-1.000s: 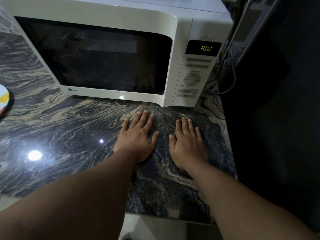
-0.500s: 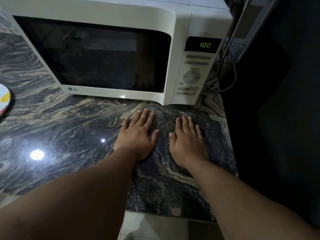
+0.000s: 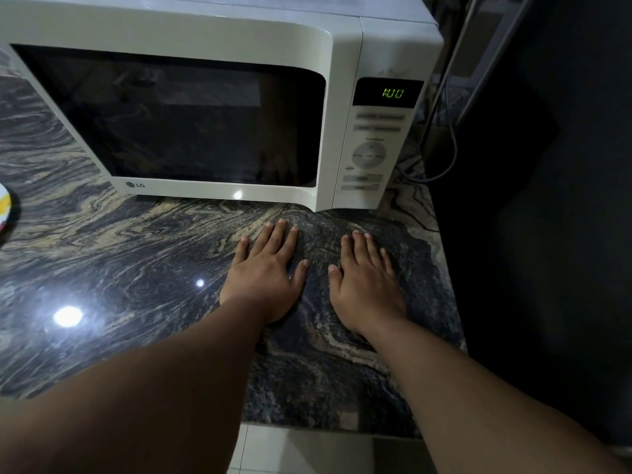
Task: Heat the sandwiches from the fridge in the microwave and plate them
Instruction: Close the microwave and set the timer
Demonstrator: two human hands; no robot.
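1. While the microwave (image 3: pixel 219 107) stands shut at the back of the tabletop (image 3: pixel 113 268), directly ahead of us, we see its long side run left to right across the view, with the dark door window taking most of the front and nothing readable through the glass; we cannot tell whether the sandwiches are inside.
2. The control panel (image 3: pixel 376 145) sits at the microwave's right end, its display (image 3: pixel 392 93) showing 1:00 in green, with blurred buttons stacked below it.
3. Our right hand (image 3: pixel 367 285) lies flat on the stone, fingers straight and holding nothing, almost straight below that panel and nearer to it.
4. Our left hand (image 3: pixel 268 275) rests the same way just beside it, empty and spread, below the door's right edge.
5. We judge the next move is a press on the panel or a pull on the door, and the right hand has the shorter reach.
6. The rim of a coloured plate (image 3: pixel 5 210) peeks in at the far left, well apart from both hands.
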